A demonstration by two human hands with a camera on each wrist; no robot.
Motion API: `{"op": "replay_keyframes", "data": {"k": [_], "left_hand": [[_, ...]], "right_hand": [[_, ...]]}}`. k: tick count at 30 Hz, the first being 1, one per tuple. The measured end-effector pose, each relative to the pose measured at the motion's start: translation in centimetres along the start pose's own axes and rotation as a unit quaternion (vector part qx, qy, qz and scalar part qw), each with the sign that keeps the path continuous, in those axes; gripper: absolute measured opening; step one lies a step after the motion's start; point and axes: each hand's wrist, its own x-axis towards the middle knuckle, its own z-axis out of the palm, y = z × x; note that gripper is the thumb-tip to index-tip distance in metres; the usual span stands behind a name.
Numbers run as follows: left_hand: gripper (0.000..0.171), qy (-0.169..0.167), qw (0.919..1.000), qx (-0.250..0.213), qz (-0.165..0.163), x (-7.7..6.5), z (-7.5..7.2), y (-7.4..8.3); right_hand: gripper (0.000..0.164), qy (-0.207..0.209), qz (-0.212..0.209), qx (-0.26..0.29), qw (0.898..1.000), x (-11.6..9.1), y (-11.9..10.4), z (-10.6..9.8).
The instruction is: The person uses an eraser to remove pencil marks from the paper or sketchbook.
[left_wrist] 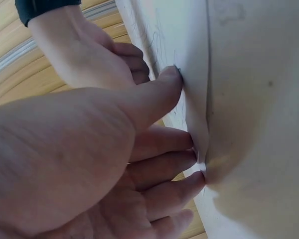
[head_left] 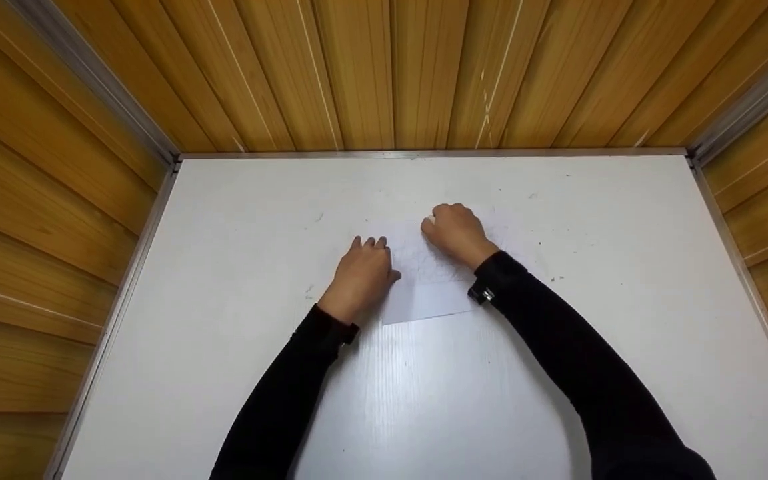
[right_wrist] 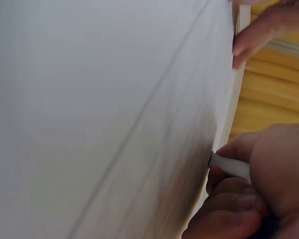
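Note:
A sheet of white paper (head_left: 427, 303) with pencil lines across its upper part lies on the white table (head_left: 251, 280). My left hand (head_left: 361, 277) rests along the sheet's left edge, fingers spread and thumb on the paper. In the left wrist view the fingertips (left_wrist: 197, 180) press at that edge, which lifts slightly. Over the upper part of the sheet, my right hand (head_left: 457, 233) pinches a small white eraser (right_wrist: 231, 167) between thumb and curled fingers. The eraser's darkened end is against the drawn lines, and the palm hides the rest of it.
Small dark crumbs and smudges (head_left: 557, 278) dot the table around the sheet. Wood-panelled walls (head_left: 424, 73) stand at the back and both sides, with metal strips (head_left: 437, 154) along the table's edges. Both forearms in black sleeves (head_left: 557, 340) reach in from the front.

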Motion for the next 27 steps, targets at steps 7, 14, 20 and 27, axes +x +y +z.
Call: {"op": "replay_keyframes", "data": {"k": [7, 14, 20, 27], "left_hand": [[0.062, -0.021, 0.9995, 0.009, 0.024, 0.2, -0.3, 0.0], [0.059, -0.014, 0.9995, 0.004, 0.029, 0.1, -0.1, -0.3], [0.058, -0.013, 0.9994, -0.009, 0.030, -0.5, -0.2, -0.7], [0.062, 0.004, 0.9997, -0.001, 0.025, -0.9, -0.4, -1.3]], "right_hand": [[0.059, 0.020, 0.061, 0.021, 0.998, -2.8, 6.9, -4.5], [0.053, 0.035, 0.091, -0.004, 0.995, -3.8, 9.3, -6.0], [0.042, 0.074, 0.053, -0.008, 0.996, -3.8, 6.4, -4.4], [0.042, 0.003, -0.021, -0.013, 1.000, -2.9, -2.8, -0.3]]}}
